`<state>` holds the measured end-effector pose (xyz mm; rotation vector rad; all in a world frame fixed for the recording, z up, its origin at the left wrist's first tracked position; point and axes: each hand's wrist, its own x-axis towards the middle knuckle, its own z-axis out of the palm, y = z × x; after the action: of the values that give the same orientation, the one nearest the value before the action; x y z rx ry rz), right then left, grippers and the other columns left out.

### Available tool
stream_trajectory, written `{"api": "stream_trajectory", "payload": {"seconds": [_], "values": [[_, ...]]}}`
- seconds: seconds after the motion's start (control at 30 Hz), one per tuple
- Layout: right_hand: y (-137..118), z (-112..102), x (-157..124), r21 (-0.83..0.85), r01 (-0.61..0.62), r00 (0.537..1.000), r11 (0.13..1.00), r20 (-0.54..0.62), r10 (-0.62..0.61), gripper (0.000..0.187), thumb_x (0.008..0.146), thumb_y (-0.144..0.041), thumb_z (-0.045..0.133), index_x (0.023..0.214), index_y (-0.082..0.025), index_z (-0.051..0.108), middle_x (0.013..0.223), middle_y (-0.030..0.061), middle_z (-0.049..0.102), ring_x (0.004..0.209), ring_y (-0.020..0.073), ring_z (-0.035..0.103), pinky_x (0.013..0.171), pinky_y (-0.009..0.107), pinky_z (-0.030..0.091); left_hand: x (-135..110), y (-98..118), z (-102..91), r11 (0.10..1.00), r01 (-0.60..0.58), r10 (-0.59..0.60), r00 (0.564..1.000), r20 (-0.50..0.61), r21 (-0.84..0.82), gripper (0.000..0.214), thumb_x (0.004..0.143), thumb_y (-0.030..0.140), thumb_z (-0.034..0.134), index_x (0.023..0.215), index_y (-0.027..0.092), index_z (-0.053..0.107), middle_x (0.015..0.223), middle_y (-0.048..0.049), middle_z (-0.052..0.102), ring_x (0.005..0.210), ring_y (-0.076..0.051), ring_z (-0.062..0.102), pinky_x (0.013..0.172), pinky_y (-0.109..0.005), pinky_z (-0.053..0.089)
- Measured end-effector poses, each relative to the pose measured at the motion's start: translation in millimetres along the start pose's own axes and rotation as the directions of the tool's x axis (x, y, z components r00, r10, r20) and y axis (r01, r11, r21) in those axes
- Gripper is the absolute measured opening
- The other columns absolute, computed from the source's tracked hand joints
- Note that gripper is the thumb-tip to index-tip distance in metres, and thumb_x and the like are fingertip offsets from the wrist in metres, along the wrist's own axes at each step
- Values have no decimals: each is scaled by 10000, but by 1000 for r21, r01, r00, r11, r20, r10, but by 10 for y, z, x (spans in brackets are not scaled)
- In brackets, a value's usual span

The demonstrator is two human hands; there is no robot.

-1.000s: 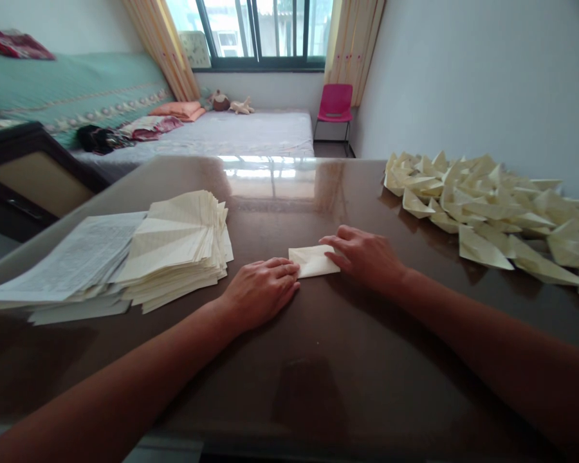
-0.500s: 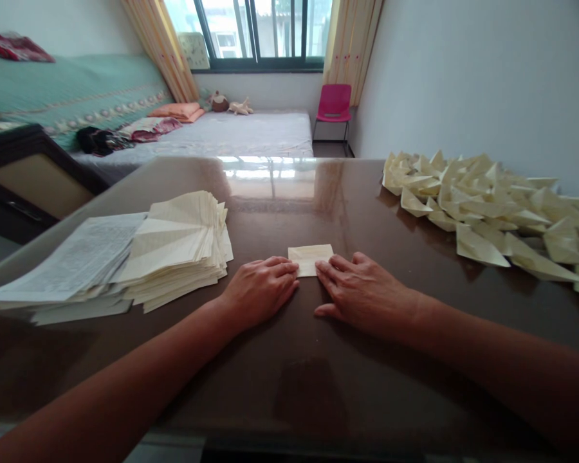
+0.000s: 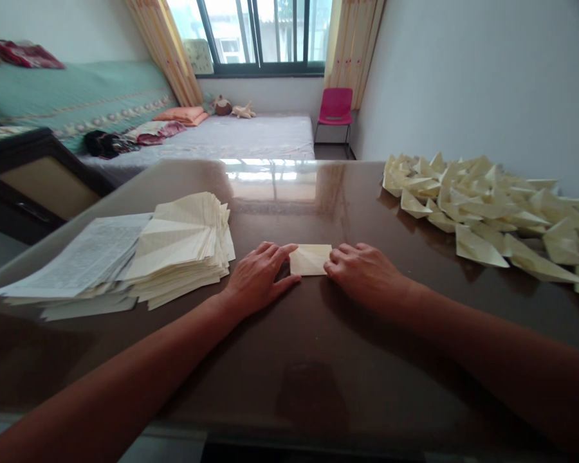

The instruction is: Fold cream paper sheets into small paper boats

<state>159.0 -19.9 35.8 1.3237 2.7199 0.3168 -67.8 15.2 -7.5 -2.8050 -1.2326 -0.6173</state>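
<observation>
A small folded cream paper [image 3: 310, 260] lies flat on the glossy brown table [image 3: 294, 360], between my two hands. My left hand [image 3: 258, 278] rests flat at the paper's left edge, fingers stretched out and touching it. At the paper's right edge, my right hand [image 3: 364, 273] has its fingers curled, their tips pressing on the paper.
A fanned stack of cream sheets [image 3: 183, 247] over printed pages [image 3: 82, 257] sits at the left. A heap of folded paper boats [image 3: 487, 206] covers the right side of the table. Beyond the table are a bed [image 3: 231, 135], a pink chair [image 3: 335, 106] and a dark cabinet [image 3: 33, 183].
My right hand slid back from over the paper to its right edge and curled its fingers. My left hand moved a little forward along the left edge.
</observation>
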Motion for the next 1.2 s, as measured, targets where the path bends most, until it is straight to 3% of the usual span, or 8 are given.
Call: {"api": "stream_trajectory", "payload": {"seconds": [0.17, 0.23, 0.37, 0.43, 0.53, 0.63, 0.9, 1.2], "values": [[106, 6, 27, 99, -20, 1000, 995, -21, 22, 77, 897, -244, 569, 915, -214, 638, 926, 53, 676, 831, 219, 615, 627, 307, 367, 10, 4, 20, 977, -83, 71, 995, -67, -197, 463, 892, 283, 570, 1323, 194, 425, 1045, -49, 644, 1041, -190, 577, 903, -327, 499], [125, -9, 38, 142, -68, 993, 987, -91, 82, 170, 873, -327, 611, 977, -192, 615, 972, 69, 660, 847, 227, 604, 642, 310, 383, 8, 8, 10, 968, -138, 112, 985, -134, -209, 383, 904, 233, 542, 1272, 184, 450, 1031, -49, 650, 1016, -168, 595, 894, -301, 504], [129, -32, 57, 196, -70, 914, 978, -381, 141, 549, 853, -415, 623, 1295, -134, 457, 1297, 153, 525, 1152, 290, 472, 857, 375, 380, 6, 29, -49, 926, -378, 374, 911, -175, 7, 168, 922, 180, 494, 1076, 188, 560, 1028, -59, 660, 1049, -185, 593, 954, -335, 475], [139, -14, 58, 182, 30, 899, 983, -434, 53, 503, 897, -371, 568, 1334, -160, 437, 1296, 134, 537, 1185, 279, 439, 934, 398, 324, 0, 46, -82, 883, -456, 468, 875, -128, 111, 123, 930, 172, 478, 977, 195, 589, 993, -46, 668, 996, -182, 613, 936, -339, 478], [187, 63, 55, 170, 194, 904, 966, -413, -109, 211, 959, -280, 460, 1096, -220, 608, 1057, 61, 654, 1025, 211, 514, 929, 372, 290, -13, 65, -103, 871, -473, 484, 872, -73, 130, 136, 939, 176, 454, 933, 186, 590, 1003, -40, 676, 925, -157, 634, 863, -292, 498], [258, 164, 63, 150, 288, 889, 946, -409, -206, 217, 967, -257, 435, 954, -230, 650, 995, 39, 668, 988, 189, 521, 913, 359, 282, -19, 55, -91, 913, -404, 406, 913, -41, 49, 155, 941, 188, 434, 959, 161, 586, 1021, -59, 679, 971, -155, 636, 875, -279, 494], [433, 259, 127, 223, 373, 908, 901, -290, -304, 246, 921, -228, 471, 1053, -237, 678, 1018, 57, 680, 934, 182, 530, 873, 353, 312, -9, -37, -52, 924, -382, 382, 924, 31, -23, 274, 944, 191, 436, 1116, 232, 644, 1091, -44, 676, 1084, -157, 591, 943, -290, 486], [597, 213, 118, 498, 383, 923, 778, -179, -339, 286, 837, -196, 584, 1091, -262, 695, 1124, 30, 684, 961, 177, 562, 873, 319, 404, -18, -21, -80, 915, -402, 400, 914, 69, 23, 304, 949, 216, 442, 1179, 278, 630, 1114, -37, 664, 1076, -177, 583, 890, -303, 509]]}}
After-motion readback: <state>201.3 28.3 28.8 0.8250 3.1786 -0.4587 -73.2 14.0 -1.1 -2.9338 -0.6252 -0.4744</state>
